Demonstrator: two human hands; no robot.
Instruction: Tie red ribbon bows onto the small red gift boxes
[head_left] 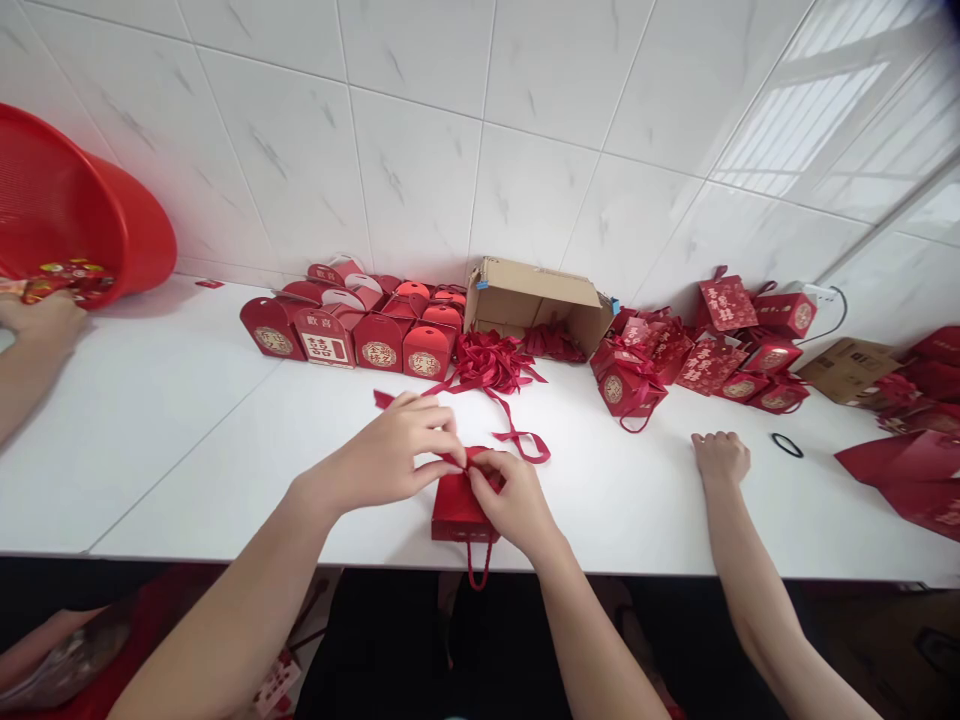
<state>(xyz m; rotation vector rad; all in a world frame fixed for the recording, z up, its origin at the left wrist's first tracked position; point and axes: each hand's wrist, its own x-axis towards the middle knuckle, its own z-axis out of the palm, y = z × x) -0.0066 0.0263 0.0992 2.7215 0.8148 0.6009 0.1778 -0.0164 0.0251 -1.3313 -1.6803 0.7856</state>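
Both hands pinch the red ribbon [466, 458] atop the small red box [455, 505] at the surface's [187, 440] near edge, left hand [394, 455] and right hand [510, 497] meeting directly above it.

A box [456, 505] sits at the table's [150, 420] front edge, between the left hand [394, 450] and right hand [514, 500]. Behind it lie ribbons [491, 365], then a carton [536, 300] at the back edge. Boxes [352, 335] stand left of the carton, more boxes [697, 350] right. A basin [67, 215] rests at the back left corner.
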